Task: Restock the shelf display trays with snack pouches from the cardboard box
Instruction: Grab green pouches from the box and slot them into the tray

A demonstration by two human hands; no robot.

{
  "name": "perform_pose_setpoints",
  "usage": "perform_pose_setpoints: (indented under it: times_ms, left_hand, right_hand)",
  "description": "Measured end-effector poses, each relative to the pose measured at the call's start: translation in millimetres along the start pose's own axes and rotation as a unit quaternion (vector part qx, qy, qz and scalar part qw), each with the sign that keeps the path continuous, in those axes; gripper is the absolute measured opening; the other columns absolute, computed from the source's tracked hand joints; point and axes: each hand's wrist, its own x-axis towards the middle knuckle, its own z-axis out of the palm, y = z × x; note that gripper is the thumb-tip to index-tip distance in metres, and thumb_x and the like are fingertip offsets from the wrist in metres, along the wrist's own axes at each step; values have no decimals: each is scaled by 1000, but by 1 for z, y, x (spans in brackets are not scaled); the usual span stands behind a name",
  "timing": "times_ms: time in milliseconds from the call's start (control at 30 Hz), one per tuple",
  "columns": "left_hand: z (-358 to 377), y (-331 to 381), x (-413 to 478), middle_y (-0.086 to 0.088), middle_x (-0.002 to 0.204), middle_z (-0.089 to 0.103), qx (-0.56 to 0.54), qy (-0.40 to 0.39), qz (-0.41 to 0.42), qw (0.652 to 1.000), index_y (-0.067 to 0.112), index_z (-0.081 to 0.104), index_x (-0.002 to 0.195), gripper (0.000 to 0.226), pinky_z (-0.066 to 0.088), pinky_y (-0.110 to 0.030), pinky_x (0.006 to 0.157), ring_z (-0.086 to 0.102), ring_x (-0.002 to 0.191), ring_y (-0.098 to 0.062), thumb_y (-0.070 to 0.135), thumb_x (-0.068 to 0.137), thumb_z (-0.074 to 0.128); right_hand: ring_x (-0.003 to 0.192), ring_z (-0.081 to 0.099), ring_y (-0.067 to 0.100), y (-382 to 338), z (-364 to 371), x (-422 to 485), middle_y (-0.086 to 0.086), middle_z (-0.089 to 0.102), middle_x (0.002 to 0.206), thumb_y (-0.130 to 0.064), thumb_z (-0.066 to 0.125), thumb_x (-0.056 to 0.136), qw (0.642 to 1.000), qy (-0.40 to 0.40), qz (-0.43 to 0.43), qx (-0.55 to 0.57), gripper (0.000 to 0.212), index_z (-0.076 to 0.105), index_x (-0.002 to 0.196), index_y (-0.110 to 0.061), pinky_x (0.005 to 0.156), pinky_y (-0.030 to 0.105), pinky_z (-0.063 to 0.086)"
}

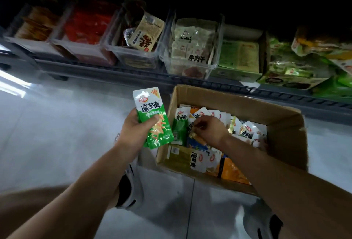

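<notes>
Green pouches (152, 116) stand upright in the left hand (137, 130), a small stack with the thumb laid across the front and the fingers (150, 122) curled round the edge. The hand holds them just left of the box (285, 136), above the floor (57, 124).

The right hand (209, 130) is down inside the box, its fingertips bunched together and pinching the top of one pouch (191, 127) that stands beside another green one. The view is a little blurred there, so how much of the pouch is gripped cannot be told.

The cardboard box sits open on the pale floor, close below the shelf (133, 71). Loose packs in green, white, orange and yellow fill it, some upright and some flat.

On the shelf a row of clear trays (144, 56) faces out. One holds a tan pack (146, 33) tilted against darker ones; the tray to its right holds pale packs. Farther right are green cartons (240, 57).

Two white and black shoes (129, 187) show on the floor near the box.
</notes>
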Motion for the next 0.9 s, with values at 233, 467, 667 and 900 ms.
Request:
perform_pose_setpoints:
  times_ms: [233, 467, 667, 900]
  left_hand:
    - [0, -5, 8, -6, 109, 78, -5, -18, -17, 1000, 18, 64, 120, 29, 62, -50, 80, 77, 95, -28, 8, 93, 71]
    - [0, -4, 9, -8, 108, 78, 5, -21, -6, 1000, 16, 65, 119, 28, 61, -49, 82, 77, 96, -29, 5, 93, 70]
    - [3, 3, 1, -5, 109, 78, 8, 0, -1, 1000, 17, 65, 120, 31, 61, -48, 83, 76, 96, -27, 9, 92, 74]
    - [16, 13, -19, -1, 102, 79, 33, -5, 28, 999, 23, 68, 109, 26, 59, -56, 91, 76, 95, -29, 12, 88, 79]
  right_hand:
    - [92, 70, 19, -2, 35, 33, 5, 73, 115, -20, 66, 95, 998, -63, -2, -8, 31, 67, 126, -19, 83, 31, 57]
    - [75, 71, 7, -1, 24, 19, -5, 76, 94, -26, 70, 93, 999, -22, -19, 21, 14, 78, 104, -21, 72, 24, 59]
    - [75, 66, 9, 12, -23, -32, -2, 72, 77, 3, 74, 84, 987, 48, 41, 150, 20, 71, 71, -13, 62, 14, 52]
    - [62, 62, 2, 19, -66, -90, 5, 63, 72, 20, 66, 81, 973, 72, 35, 217, 32, 59, 69, -8, 59, 14, 52]
